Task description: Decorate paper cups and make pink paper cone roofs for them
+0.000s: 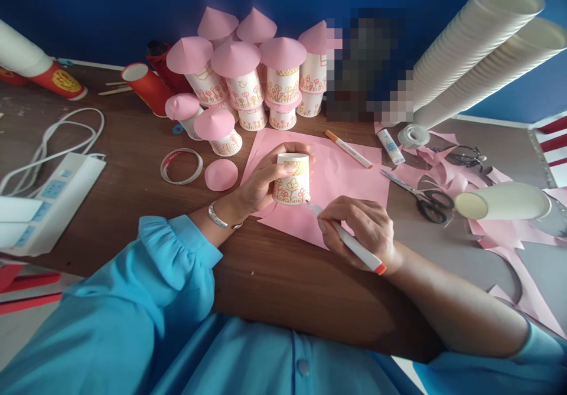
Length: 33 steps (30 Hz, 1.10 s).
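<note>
My left hand (266,178) is wrapped round a white paper cup (291,189) held upside down, its wide rim towards me. Red flowers and a yellow patterned patch are drawn on its side. In my right hand (361,229) is a white marker (361,252) with a red end cap, gripped like a pen. Its tip is at the cup's lower right edge; whether it touches I cannot tell. Under both hands lies pink paper (341,176). A second marker (348,149), orange-ended, rests on that paper.
Cups with pink cone roofs (237,58) stand at the back. A tape ring (181,166) and pink cone (221,175) lie left, near a power strip (53,203). Scissors (425,197), a glue tube (391,147), a loose cup (505,200) and tall cup stacks (473,46) are right.
</note>
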{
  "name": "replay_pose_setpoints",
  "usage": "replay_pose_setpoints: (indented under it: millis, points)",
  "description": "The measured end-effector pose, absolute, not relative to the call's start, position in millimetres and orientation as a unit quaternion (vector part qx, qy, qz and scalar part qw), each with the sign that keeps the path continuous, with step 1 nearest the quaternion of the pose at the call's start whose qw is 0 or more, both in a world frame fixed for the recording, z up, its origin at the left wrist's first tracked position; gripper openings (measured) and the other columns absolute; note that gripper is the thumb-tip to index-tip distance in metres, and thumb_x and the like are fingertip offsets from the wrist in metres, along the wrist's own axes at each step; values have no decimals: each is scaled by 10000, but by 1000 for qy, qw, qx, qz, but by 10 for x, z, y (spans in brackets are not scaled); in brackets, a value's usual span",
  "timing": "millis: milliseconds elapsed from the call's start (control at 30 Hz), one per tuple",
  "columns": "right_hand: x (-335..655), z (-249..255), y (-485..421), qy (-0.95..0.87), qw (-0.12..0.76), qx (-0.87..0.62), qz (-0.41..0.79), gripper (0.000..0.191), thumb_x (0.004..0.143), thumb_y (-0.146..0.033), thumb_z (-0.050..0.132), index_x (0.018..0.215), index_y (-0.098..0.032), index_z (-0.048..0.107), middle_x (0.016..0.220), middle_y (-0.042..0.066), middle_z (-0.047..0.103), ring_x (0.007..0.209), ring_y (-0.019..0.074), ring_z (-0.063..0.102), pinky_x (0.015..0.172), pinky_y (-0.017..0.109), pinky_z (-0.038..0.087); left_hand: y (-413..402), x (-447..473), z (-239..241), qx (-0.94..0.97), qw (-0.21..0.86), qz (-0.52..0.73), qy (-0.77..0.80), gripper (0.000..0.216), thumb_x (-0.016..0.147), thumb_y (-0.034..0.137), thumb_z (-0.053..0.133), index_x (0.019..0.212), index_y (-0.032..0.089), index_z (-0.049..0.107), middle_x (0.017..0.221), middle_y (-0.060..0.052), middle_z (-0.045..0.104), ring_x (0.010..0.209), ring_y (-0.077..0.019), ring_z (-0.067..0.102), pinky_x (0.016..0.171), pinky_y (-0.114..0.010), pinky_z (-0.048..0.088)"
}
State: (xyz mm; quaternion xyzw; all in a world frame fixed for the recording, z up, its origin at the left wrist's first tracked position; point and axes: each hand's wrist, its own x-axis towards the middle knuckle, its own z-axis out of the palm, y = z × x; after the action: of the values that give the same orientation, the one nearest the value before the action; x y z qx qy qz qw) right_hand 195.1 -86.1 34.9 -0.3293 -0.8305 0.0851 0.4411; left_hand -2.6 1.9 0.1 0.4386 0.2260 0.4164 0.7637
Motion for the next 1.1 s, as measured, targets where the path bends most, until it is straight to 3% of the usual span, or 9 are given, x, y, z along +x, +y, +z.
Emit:
replay_pose_setpoints:
  millis: [200,433,700,1100]
  points:
    - [1938,360,-861,-832,448,-318,80,178,896,-46,594,940,-218,592,669,-21,641,540,131,619,503,248,514,26,-24,-2,435,752,424,256,453,778,392,751,1169,197,632,1087,-76,691,868,-189,655,703,-294,529]
    - [1950,394,-868,-834,448,-310,85,176,895,-38,600,942,-207,581,677,-9,647,545,136,631,510,254,523,-11,-7,53,429,748,406,304,603,685,416,919,1147,218,587,1074,-33,646,775,-132,619,655,-268,513]
    - [1980,409,-846,-833,449,-314,77,181,889,-36,600,937,-209,580,681,-4,653,562,146,650,521,257,526,52,-9,21,427,758,410,274,586,747,357,877,1237,202,597,1308,-133,702,1187,-296,675,940,-396,524]
    - [1947,314,-840,-844,429,-317,65,163,918,-52,590,939,-212,570,685,-13,647,549,126,609,511,245,489,19,-18,43,439,748,410,282,537,782,352,787,1251,156,614,1374,-161,692,1181,-323,696,894,-402,569]
